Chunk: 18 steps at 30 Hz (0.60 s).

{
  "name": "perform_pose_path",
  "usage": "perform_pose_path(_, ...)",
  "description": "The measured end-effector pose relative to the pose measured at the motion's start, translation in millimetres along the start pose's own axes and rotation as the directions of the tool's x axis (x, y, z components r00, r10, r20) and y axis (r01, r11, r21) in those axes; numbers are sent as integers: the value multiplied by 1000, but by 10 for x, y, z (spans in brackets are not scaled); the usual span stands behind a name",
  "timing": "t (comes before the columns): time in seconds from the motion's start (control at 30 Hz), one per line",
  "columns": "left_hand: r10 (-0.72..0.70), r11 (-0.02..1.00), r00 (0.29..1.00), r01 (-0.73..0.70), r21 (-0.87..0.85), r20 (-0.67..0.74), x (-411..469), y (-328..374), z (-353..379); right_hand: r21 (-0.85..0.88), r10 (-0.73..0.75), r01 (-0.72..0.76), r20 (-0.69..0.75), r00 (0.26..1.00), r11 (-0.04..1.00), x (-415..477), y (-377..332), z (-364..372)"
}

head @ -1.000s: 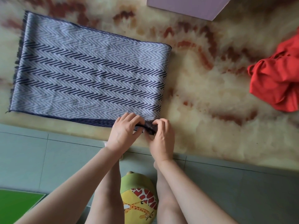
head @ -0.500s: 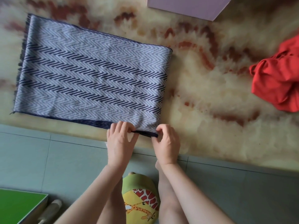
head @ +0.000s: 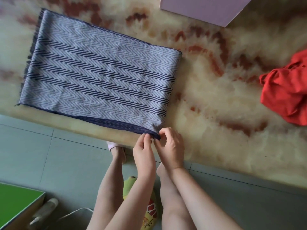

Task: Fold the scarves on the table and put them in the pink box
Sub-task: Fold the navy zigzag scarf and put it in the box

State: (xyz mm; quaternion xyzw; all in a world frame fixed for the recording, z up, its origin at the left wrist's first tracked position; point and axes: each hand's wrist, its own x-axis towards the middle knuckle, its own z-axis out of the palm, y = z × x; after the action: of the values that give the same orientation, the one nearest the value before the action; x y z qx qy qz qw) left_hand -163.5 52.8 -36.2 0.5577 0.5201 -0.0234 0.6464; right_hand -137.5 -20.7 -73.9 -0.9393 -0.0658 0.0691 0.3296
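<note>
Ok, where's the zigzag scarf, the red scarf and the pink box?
zigzag scarf (head: 99,77), head view, middle of its top layer.
red scarf (head: 285,95), head view, middle of the crumpled heap.
pink box (head: 202,9), head view, its visible face.

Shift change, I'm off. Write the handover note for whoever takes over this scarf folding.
Left hand and right hand: both pinch the near right corner of the blue-and-white zigzag woven scarf.
It lies flat, partly folded, on the marbled table.
Crumpled red cloth scarf at the right edge, untouched.
Pink box at the far edge.
Left: finish this fold, fold the red one, box both.
</note>
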Motion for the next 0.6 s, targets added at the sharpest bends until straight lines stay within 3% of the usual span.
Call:
perform_pose_path(0.07,-58,994,998,58,-92,-7,-14,22,12,10,-52,52,78,996,999,-38,1,-37)
perform_pose_path(0.17,-58,995,998,59,-80,9,-51,54,69,68,-91,82,144,985,994,17,58,-225)
perform_pose_path(0.37,-84,996,991,79,-51,-108,-24,29,184,108,99,-97,-11,995,989,1184,208,-565)
perform_pose_path(0.6,-123,992,975,115,-52,-185,45,-21,274,94,116,-157,343,932,983,2663,-77,-553)
